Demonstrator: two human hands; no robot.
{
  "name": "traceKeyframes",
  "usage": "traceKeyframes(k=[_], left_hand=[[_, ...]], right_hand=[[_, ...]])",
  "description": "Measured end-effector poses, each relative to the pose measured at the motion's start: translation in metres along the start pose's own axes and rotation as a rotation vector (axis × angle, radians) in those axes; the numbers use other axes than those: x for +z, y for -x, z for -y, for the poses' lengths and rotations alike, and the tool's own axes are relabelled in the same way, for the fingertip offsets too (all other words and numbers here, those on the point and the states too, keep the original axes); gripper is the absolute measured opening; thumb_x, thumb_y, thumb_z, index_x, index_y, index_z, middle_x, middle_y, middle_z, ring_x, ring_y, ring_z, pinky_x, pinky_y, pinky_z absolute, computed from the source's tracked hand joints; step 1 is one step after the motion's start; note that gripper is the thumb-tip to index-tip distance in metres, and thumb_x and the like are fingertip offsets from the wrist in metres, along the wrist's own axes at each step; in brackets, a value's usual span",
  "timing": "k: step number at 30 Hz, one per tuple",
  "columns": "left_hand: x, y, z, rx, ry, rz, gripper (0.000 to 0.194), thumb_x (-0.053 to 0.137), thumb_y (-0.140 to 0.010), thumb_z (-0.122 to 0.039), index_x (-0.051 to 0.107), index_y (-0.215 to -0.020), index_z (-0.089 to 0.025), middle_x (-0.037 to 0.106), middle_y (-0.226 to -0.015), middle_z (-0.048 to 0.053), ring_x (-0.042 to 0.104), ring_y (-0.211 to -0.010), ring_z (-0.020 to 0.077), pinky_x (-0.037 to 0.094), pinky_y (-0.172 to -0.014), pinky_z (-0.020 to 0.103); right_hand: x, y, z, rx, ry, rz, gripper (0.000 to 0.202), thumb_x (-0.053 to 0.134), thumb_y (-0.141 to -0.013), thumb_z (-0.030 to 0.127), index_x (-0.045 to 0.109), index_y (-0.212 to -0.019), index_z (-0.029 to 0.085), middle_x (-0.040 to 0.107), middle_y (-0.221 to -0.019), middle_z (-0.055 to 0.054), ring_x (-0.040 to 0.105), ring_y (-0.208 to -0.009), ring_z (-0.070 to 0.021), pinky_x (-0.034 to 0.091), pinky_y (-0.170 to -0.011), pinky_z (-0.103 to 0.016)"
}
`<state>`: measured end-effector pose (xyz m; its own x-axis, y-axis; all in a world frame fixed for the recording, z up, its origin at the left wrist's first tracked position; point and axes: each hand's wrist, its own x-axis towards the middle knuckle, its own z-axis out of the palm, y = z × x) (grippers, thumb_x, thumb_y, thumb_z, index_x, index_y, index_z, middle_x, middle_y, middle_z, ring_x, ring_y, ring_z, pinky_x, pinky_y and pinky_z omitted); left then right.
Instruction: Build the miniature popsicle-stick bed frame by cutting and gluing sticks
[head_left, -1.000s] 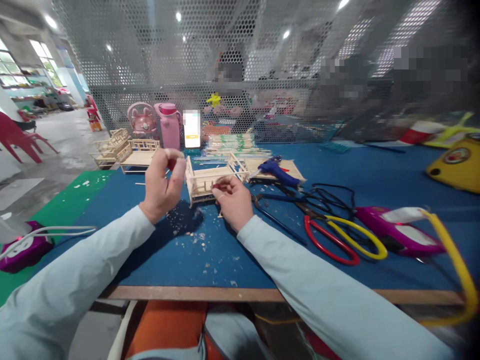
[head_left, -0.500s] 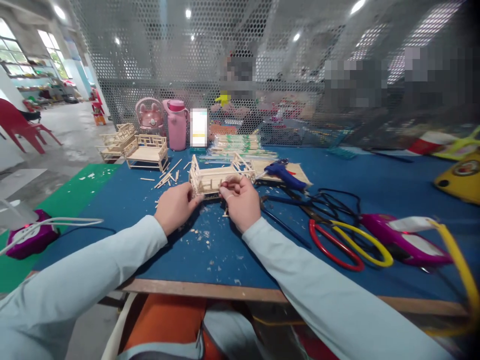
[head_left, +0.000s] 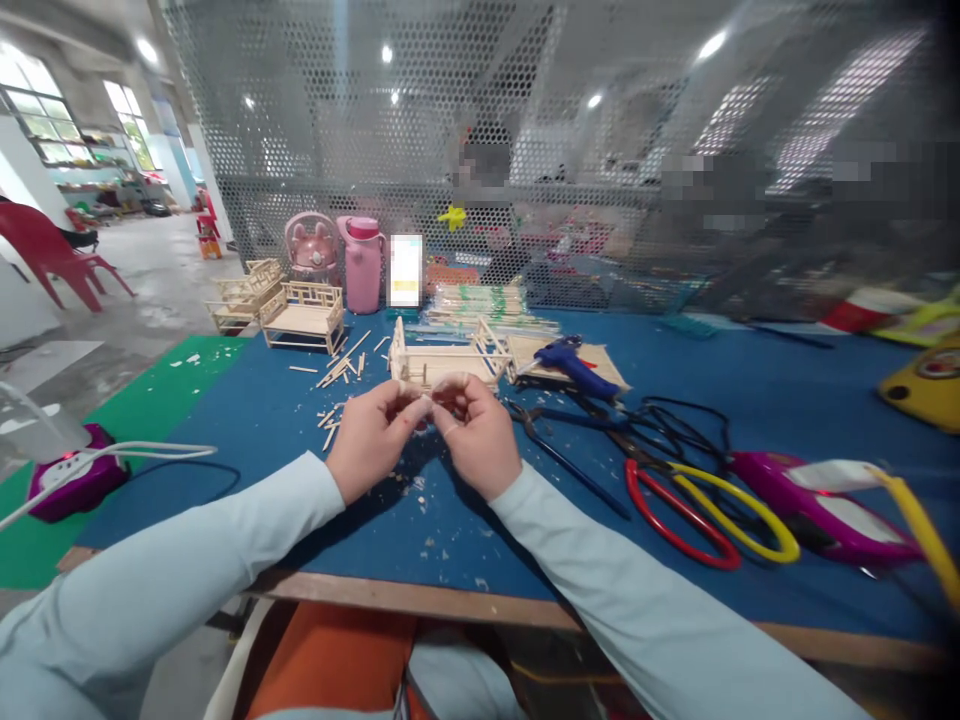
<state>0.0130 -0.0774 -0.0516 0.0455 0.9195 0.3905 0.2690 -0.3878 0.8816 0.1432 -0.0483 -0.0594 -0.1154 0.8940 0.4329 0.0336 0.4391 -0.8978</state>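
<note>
My left hand [head_left: 380, 432] and my right hand [head_left: 480, 432] meet fingertip to fingertip in front of a small wooden-stick bench frame [head_left: 450, 362]. Both are closed in a pinch around something tiny that I cannot make out. The bench frame stands on the blue tabletop just beyond my fingers, its lower front hidden by them. Short cut sticks [head_left: 346, 368] lie to the left of it. To the right, a blue glue gun [head_left: 571, 366] rests on a flat wooden-stick panel [head_left: 611, 368].
Pliers [head_left: 574, 465] and large red-and-yellow-handled scissors [head_left: 679, 520] lie at the right, by a purple power strip [head_left: 825, 500]. Two stick benches [head_left: 304, 318] stand back left, near a pink jug [head_left: 363, 265] and a phone [head_left: 406, 270]. Bagged sticks [head_left: 480, 303] lie before the mesh screen [head_left: 315, 120].
My left hand has left the bench frame's left end and come across to my right fingertips. My right hand has drawn back a little from the frame. The view has tilted slightly.
</note>
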Motion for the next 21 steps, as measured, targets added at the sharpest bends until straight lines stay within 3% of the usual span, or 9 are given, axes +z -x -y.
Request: traceKeyframes(k=[3, 6, 8, 10, 12, 15, 18, 21], left_hand=[[0.0, -0.002, 0.001, -0.011, 0.008, -0.017, 0.022, 0.053, -0.082, -0.038, 0.058, -0.078, -0.017, 0.061, -0.069, 0.0, 0.056, -0.061, 0.0115, 0.047, -0.059, 0.023], [-0.006, -0.003, 0.001, 0.022, -0.063, -0.106, 0.018, 0.049, -0.083, -0.033, 0.051, -0.072, -0.018, 0.052, -0.064, -0.003, 0.049, -0.058, 0.0096, 0.043, -0.055, 0.021], [-0.01, -0.004, 0.001, 0.016, -0.049, -0.127, 0.017, 0.044, -0.084, -0.027, 0.047, -0.069, -0.018, 0.049, -0.063, -0.003, 0.047, -0.057, 0.0094, 0.042, -0.053, 0.02], [-0.013, -0.006, 0.001, -0.003, -0.022, -0.091, 0.016, 0.042, -0.083, -0.024, 0.045, -0.067, -0.019, 0.05, -0.062, -0.003, 0.048, -0.056, 0.0098, 0.041, -0.052, 0.021], [-0.014, -0.007, 0.001, -0.015, -0.009, -0.038, 0.015, 0.042, -0.082, -0.024, 0.044, -0.069, -0.019, 0.052, -0.061, -0.003, 0.049, -0.055, 0.0104, 0.04, -0.053, 0.022], [-0.012, -0.006, 0.002, 0.023, -0.033, 0.05, 0.011, 0.043, -0.083, -0.025, 0.045, -0.074, -0.02, 0.053, -0.06, -0.003, 0.051, -0.056, 0.0107, 0.041, -0.056, 0.023], [-0.009, -0.004, 0.003, 0.098, -0.122, 0.152, 0.009, 0.047, -0.081, -0.023, 0.048, -0.073, -0.019, 0.054, -0.062, -0.003, 0.049, -0.057, 0.0103, 0.04, -0.058, 0.022], [-0.008, -0.002, 0.004, 0.124, -0.166, 0.222, 0.009, 0.048, -0.079, -0.021, 0.051, -0.071, -0.018, 0.054, -0.062, -0.002, 0.048, -0.056, 0.0097, 0.038, -0.056, 0.021]], right_hand=[[0.001, 0.004, 0.004, -0.031, 0.045, 0.032, 0.017, 0.06, -0.067, 0.022, 0.051, -0.082, 0.023, 0.062, -0.073, 0.001, 0.06, -0.065, -0.0138, 0.047, -0.058, -0.025], [-0.013, -0.001, 0.015, -0.171, 0.193, 0.004, 0.032, 0.058, -0.068, 0.019, 0.053, -0.1, 0.024, 0.066, -0.088, -0.002, 0.062, -0.07, -0.015, 0.046, -0.054, -0.025], [-0.037, -0.014, 0.023, -0.317, 0.356, -0.162, 0.035, 0.054, -0.069, 0.017, 0.054, -0.103, 0.023, 0.065, -0.098, -0.005, 0.062, -0.076, -0.0162, 0.048, -0.06, -0.027], [-0.069, -0.035, 0.027, -0.346, 0.581, -0.366, 0.029, 0.049, -0.069, 0.014, 0.057, -0.096, 0.021, 0.065, -0.093, -0.007, 0.061, -0.078, -0.0179, 0.048, -0.065, -0.029], [-0.103, -0.057, 0.024, -0.189, 0.899, -0.406, 0.035, 0.047, -0.066, 0.01, 0.059, -0.098, 0.017, 0.065, -0.097, -0.011, 0.061, -0.086, -0.0215, 0.047, -0.074, -0.033], [-0.14, -0.08, 0.01, 0.271, 1.303, -0.138, 0.049, 0.051, -0.062, 0.01, 0.057, -0.11, 0.012, 0.063, -0.106, -0.019, 0.06, -0.093, -0.029, 0.045, -0.076, -0.038], [-0.153, -0.086, -0.004, 0.377, 1.344, 0.002, 0.044, 0.053, -0.059, 0.007, 0.062, -0.102, 0.011, 0.067, -0.098, -0.018, 0.063, -0.086, -0.0282, 0.047, -0.069, -0.033], [-0.152, -0.084, -0.01, 0.37, 1.387, -0.011, 0.044, 0.053, -0.06, 0.008, 0.062, -0.103, 0.01, 0.066, -0.101, -0.021, 0.063, -0.087, -0.0313, 0.046, -0.069, -0.036]])
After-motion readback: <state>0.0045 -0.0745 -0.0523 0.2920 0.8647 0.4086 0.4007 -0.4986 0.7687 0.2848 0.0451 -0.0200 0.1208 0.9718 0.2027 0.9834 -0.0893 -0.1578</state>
